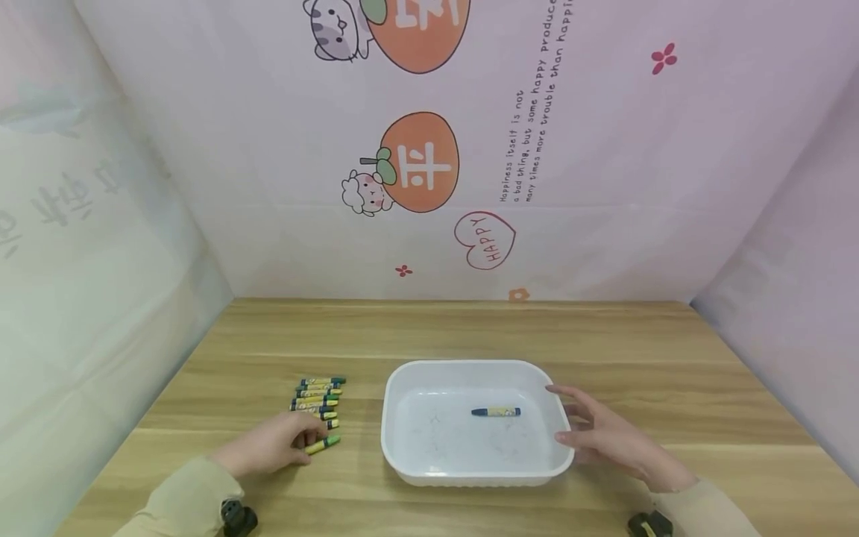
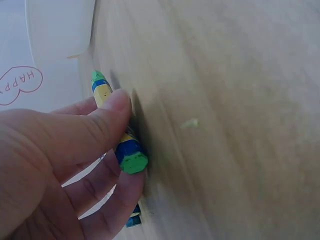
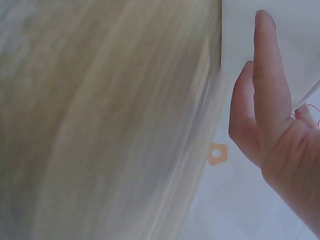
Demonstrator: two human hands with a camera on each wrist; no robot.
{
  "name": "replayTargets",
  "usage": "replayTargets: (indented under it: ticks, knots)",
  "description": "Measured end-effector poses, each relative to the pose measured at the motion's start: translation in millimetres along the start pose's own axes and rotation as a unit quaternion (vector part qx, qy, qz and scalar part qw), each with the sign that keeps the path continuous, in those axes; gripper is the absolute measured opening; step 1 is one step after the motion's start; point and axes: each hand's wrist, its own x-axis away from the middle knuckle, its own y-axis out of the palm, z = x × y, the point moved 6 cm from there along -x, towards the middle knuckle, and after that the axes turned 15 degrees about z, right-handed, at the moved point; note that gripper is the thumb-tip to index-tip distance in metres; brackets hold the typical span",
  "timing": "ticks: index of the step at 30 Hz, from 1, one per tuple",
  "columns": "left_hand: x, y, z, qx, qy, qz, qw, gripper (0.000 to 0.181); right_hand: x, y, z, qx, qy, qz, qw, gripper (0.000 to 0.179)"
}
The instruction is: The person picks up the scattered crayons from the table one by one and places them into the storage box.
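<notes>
In the head view my left hand (image 1: pixel 274 445) is at the table's left side, pinching a green crayon (image 1: pixel 323 445) between thumb and fingers. The left wrist view shows this crayon's green end close up, with the thumb along its yellow-and-blue wrapper. Just beyond the hand lies a column of several wrapped crayons (image 1: pixel 315 393), partly covered by the fingers. A white plastic tub (image 1: pixel 478 481) stands in the middle, one dark blue crayon (image 1: pixel 496 412) on its floor. My right hand (image 1: pixel 607 438) rests at the tub's right wall, fingertips at the rim, other fingers extended along the outside.
A wood-grain table (image 1: pixel 436 328) carries everything. Behind it hangs a pale printed cloth (image 1: pixel 590 246), with more cloth along the left and right sides. A small pale crumb (image 2: pixel 190 123) lies on the wood near the left hand.
</notes>
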Motion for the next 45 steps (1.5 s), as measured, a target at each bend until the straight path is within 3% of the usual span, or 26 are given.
replayTargets:
  ticks: [12, 24, 31, 38, 45]
  knots:
    - [-8.7, -11.3, 3.3, -0.006, 0.000, 0.021, 0.9998, 0.026, -1.0, 0, 0, -0.011, 0.001, -0.004, 0.9999, 0.083]
    - [-38.2, -22.3, 43.8, 0.006, 0.036, 0.032, 0.9988, 0.022, -0.6, 0, 0, -0.012, -0.007, -0.009, 0.9999, 0.082]
    - [-62.6, -13.9, 72.3, 0.029, 0.031, 0.024, 0.9988, 0.022, -1.0, 0, 0, -0.013, -0.010, -0.012, 0.9998, 0.081]
    - [-91.4, -3.6, 104.2, 0.013, 0.043, 0.006, 0.9990, 0.024, -1.3, 1, 0, -0.009, -0.008, -0.011, 0.9999, 0.082]
    - [-123.1, 21.5, 129.5, 0.005, 0.062, -0.023, 0.9978, 0.027, -1.1, 0, -1, -0.004, -0.010, -0.015, 0.9998, 0.082]
